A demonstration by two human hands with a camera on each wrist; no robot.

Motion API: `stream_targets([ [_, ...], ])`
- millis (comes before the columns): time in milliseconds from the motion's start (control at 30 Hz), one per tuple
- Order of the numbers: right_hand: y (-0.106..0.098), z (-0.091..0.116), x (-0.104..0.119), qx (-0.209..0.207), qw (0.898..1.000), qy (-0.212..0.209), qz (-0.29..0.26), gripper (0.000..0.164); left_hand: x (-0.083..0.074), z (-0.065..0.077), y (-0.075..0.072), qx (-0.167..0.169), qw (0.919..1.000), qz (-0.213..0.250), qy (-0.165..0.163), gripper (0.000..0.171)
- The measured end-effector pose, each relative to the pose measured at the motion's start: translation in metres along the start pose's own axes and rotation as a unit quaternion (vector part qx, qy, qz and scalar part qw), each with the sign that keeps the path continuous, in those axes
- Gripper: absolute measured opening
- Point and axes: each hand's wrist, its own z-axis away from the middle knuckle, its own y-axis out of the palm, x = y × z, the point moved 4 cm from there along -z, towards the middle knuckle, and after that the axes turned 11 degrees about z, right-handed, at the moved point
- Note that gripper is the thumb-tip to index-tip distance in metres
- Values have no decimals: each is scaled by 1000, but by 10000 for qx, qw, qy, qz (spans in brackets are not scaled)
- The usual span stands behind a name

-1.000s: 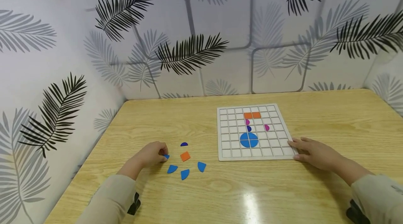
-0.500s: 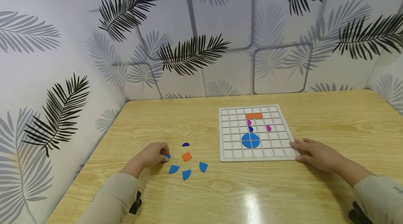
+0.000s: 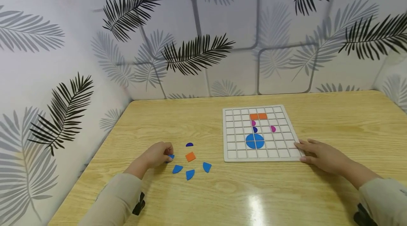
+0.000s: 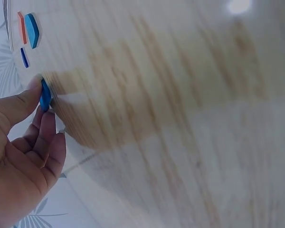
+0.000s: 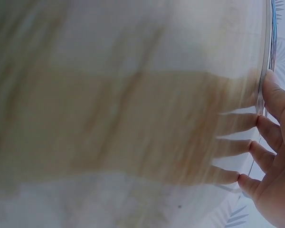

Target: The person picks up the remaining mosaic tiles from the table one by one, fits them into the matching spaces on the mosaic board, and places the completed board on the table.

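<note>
My left hand (image 3: 157,154) pinches a blue quarter-circle tile (image 4: 45,96) between thumb and fingertips, low over the wooden table. Close to it lie several loose blue quarter-circle tiles (image 3: 190,174), an orange square tile (image 3: 190,156) and a dark blue half-circle tile (image 3: 189,144). The white grid board (image 3: 235,158) lies flat to the right. Fingertips and thumb of my right hand (image 3: 325,156) touch the board's right edge near its front corner, with the fingers loosely extended.
On the grid sit a blue circle (image 3: 255,141) of quarter tiles, two orange squares (image 3: 258,116), a dark blue half-circle (image 3: 255,129) and two magenta half-circles (image 3: 273,129). A leaf-patterned wall (image 3: 222,21) stands behind and left of the wooden table (image 3: 222,201).
The whole head view has shifted slightly, moving everything a little to the right. Both hands keep their places: left pinching the blue tile, right at the board's edge.
</note>
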Motion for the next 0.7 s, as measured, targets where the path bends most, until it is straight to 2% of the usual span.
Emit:
stream_targets([
  [300, -2, 0, 3, 32, 9999, -8, -99, 56, 1, 0, 0, -151, 9996, 234, -68, 13],
  [533, -2, -1, 3, 48, 9999, 13, -93, 56, 4, 3, 0, -293, 9964, 773, -177, 10],
  [700, -1, -1, 2, 24, 10000, 31, -46, 57, 1, 5, -1, -251, 9943, 1036, -74, 8],
])
